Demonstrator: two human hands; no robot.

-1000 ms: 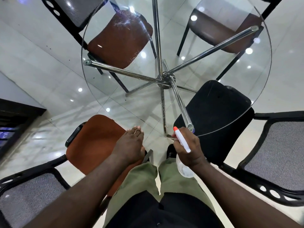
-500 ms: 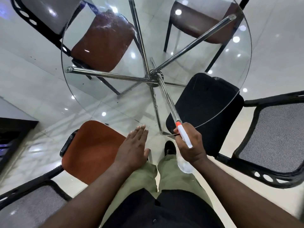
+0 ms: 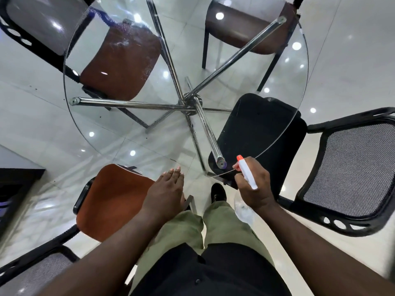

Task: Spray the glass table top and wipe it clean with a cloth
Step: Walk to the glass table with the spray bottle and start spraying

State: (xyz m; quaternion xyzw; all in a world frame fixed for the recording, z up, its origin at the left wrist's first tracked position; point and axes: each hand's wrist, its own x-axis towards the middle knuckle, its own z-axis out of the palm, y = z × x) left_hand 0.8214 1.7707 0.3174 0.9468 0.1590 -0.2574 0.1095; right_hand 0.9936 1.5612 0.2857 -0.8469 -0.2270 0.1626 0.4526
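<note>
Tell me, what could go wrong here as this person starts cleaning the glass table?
The right hand aims the spray bottle from right at the near rim of the glass table top, so some mist may land on the black chair seat below. No cloth is in view and the left hand is empty, so spray could dry into streaks. Overspray on the glossy floor might make it slippery.
</note>
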